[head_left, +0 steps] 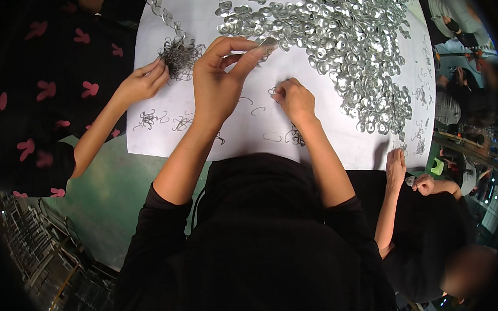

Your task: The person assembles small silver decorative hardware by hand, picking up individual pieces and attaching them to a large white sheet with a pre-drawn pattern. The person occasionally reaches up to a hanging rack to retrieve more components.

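Observation:
My left hand (218,84) is raised over the white table, its thumb and fingers pinching a small shiny silver metal piece (267,42). Lower and to the right, my right hand (297,102) has its fingertips closed on a thin bent wire hook (272,90) just above the tabletop. Beyond both hands spreads a large heap of rounded silver metal pieces (361,42). A few loose wire hooks (258,110) lie on the table between my forearms. More hooks (297,135) sit in a small cluster beside my right wrist.
At the left, a co-worker's hand (146,81) touches a dark tangle of wire hooks (181,56). Another person's hands (396,167) work at the right edge of the white table (333,151), one holding a metal piece (410,181). Small hook piles (152,119) lie near the left edge.

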Demonstrator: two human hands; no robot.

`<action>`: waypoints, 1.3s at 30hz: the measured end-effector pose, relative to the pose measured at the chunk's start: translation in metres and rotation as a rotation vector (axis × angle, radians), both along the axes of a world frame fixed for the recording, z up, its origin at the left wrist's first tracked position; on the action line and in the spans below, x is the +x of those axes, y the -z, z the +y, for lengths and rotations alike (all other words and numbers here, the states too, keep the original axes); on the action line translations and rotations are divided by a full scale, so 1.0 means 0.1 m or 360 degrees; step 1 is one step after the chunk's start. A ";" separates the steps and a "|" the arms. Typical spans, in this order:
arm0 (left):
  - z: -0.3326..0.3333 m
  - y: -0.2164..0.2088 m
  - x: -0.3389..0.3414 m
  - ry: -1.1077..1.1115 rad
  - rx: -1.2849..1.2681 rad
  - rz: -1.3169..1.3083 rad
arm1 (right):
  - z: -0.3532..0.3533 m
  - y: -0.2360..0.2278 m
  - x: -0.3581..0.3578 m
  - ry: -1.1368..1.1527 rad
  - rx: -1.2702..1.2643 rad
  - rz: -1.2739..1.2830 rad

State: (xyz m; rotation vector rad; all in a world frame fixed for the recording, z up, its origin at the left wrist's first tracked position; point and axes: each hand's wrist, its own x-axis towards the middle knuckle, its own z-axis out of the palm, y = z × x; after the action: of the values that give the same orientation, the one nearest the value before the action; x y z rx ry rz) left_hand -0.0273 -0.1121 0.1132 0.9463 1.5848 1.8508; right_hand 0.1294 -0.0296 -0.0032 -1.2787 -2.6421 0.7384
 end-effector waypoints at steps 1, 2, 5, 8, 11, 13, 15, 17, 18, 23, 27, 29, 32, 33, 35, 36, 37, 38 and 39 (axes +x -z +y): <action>-0.02 0.00 -0.02 -0.0009 0.0003 -0.0002 | -0.02 0.06 -0.01 -0.0046 0.0037 -0.0049; -0.03 0.00 -0.03 -0.0021 -0.0010 -0.0005 | -0.04 0.11 -0.01 -0.0091 0.0074 -0.0099; -0.05 0.00 -0.05 -0.0048 -0.0041 -0.0015 | 0.02 0.15 0.03 -0.0008 -0.0434 0.0119; -0.09 0.00 -0.05 -0.0059 -0.0048 -0.0049 | 0.14 -0.17 0.07 0.0249 -0.1261 0.0602; -0.10 -0.01 0.00 -0.0038 -0.0023 -0.0082 | 0.14 -0.73 0.00 0.0365 -0.1551 0.1088; -0.09 -0.03 0.05 -0.0022 -0.0016 -0.0069 | 0.07 -1.03 -0.07 0.0319 -0.1400 0.1383; -0.07 -0.06 0.09 0.0011 -0.0020 -0.0059 | -0.04 -1.26 -0.20 0.0212 -0.1086 0.1647; -0.05 -0.10 0.12 0.0028 -0.0038 -0.0019 | -0.04 -1.35 -0.24 0.0206 -0.1012 0.1675; -0.04 -0.12 0.14 0.0028 -0.0056 0.0014 | -0.04 -1.37 -0.26 0.0216 -0.0928 0.1681; 0.01 -0.14 0.19 0.0086 -0.0012 0.0152 | -0.02 -1.37 -0.29 0.0224 -0.0482 0.1695; 0.08 -0.08 0.10 -0.0054 -0.0011 -0.0070 | -0.03 -1.34 -0.26 0.0202 -0.0220 0.1768; 0.14 0.05 -0.11 -0.0174 -0.0210 0.0011 | -0.04 -1.38 -0.22 0.0208 -0.0184 0.1803; 0.13 0.73 -0.45 -0.0230 -0.0691 0.0604 | -0.03 -1.40 -0.20 0.0153 -0.0175 0.1818; 0.13 0.92 -0.49 -0.0182 -0.0873 0.0828 | -0.02 -1.40 -0.19 0.0150 -0.0176 0.1824; 0.13 1.14 -0.47 -0.0208 -0.1133 0.1158 | -0.01 -1.40 -0.17 0.0147 -0.0167 0.1822; 0.14 1.19 -0.40 -0.0286 -0.1208 0.1256 | 0.00 -1.39 -0.16 0.0144 -0.0155 0.1809; 0.15 1.22 -0.37 -0.0365 -0.1284 0.1353 | 0.01 -1.39 -0.15 0.0141 -0.0145 0.1795; 0.16 1.23 -0.37 -0.0342 -0.1464 0.1259 | 0.02 -1.39 -0.14 0.0139 -0.0146 0.1798; 0.18 1.24 -0.35 -0.0383 -0.1485 0.1271 | 0.02 -1.39 -0.14 0.0136 -0.0146 0.1798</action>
State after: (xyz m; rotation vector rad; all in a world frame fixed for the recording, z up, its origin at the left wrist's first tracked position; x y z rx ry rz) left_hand -0.0624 -0.0945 -0.0105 1.0815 2.7399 0.5941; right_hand 0.1156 -0.0278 0.1358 -0.6341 -1.6308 1.1252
